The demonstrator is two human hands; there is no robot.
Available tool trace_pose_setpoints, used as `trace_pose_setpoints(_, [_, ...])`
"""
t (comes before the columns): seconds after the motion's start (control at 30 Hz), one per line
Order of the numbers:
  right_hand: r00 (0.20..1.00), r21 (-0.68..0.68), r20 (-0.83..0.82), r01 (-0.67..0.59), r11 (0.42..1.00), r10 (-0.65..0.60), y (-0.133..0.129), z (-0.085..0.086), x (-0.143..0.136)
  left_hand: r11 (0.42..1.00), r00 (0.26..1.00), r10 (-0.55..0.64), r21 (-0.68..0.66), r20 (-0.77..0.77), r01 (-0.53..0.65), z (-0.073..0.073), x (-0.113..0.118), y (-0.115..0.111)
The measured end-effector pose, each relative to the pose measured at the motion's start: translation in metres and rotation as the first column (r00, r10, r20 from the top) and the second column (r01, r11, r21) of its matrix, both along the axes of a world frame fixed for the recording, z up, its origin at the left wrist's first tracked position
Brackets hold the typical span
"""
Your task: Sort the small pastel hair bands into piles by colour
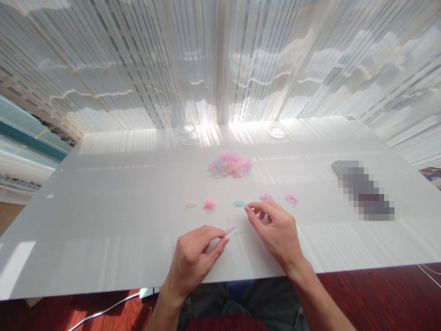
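Observation:
My left hand (198, 250) rests low over the table, thumb and forefinger slightly apart, beside a few loose pink and blue rubber bands (237, 232). The fingertip touches or nearly touches a pink one. My right hand (277, 230) is pinched at the edge of a small blue bunch of rubber bands (239, 202); whatever is between its fingertips is too small to make out. In the same row lie a pale yellow bunch (190, 205), a bright pink bunch (209, 205), a purple bunch (266, 197) partly behind my right hand, and a light pink bunch (291, 198).
A larger mixed pile of rubber bands (230, 165) lies farther back on the white table (120, 184). A blurred-out phone-like object (365, 191) is at the right. A clear container (188, 133) and a round clear lid-like piece (277, 132) stand by the striped curtain (220, 59).

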State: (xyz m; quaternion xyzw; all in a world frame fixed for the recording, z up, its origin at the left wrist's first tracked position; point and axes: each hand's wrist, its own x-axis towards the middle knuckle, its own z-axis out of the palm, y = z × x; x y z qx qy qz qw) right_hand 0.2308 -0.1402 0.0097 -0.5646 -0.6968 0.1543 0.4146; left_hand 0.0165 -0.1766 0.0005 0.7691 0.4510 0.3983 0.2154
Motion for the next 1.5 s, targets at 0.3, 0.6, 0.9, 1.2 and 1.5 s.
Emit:
trace_pose_setpoints(0.3, [0.994,0.059,0.102,0.027,0.998,-0.033,0.012,-0.017,-0.007,1.000,1.000,-0.025,0.001,0.009,0.025,0.001,0.000,0.000])
trace_pose_setpoints(0.6, [0.997,0.044,0.068,0.034,0.998,-0.037,0.008,-0.020,-0.005,1.000,1.000,-0.001,0.019,-0.012,0.001,0.003,0.000,-0.001])
trace_pose_setpoints(0.9, [0.998,0.065,0.061,0.020,0.998,-0.024,0.005,-0.019,-0.004,1.000,1.000,-0.002,0.004,-0.023,0.002,0.004,0.001,-0.001])
trace_pose_setpoints(1.2, [0.984,0.030,0.172,-0.042,0.999,0.036,0.004,-0.021,-0.006,1.000,0.999,-0.005,0.007,-0.034,0.006,0.003,0.001,0.000])
trace_pose_setpoints(1.5, [0.987,0.015,0.154,-0.052,0.999,0.049,0.003,-0.020,-0.005,1.000,1.000,-0.007,0.002,-0.031,0.007,0.003,0.000,-0.001])
